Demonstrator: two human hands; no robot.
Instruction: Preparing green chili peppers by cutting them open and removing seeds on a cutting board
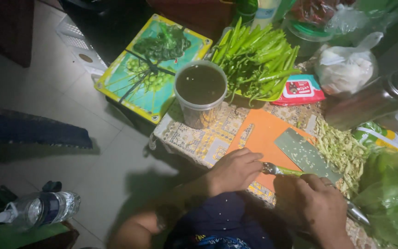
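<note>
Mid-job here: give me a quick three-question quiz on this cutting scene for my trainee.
1. True or false: the cleaver blade is speckled with small pale seeds.
2. What does the left hand press down on the orange cutting board?
A. a green chili
B. a lime
C. a water bottle
3. Fill in: the clear tub beside the pile of green chilies holds a dark ______.

Key:
1. True.
2. A: the green chili lies between the left hand and the right hand, which grips the cleaver.
3. Liquid.
</note>
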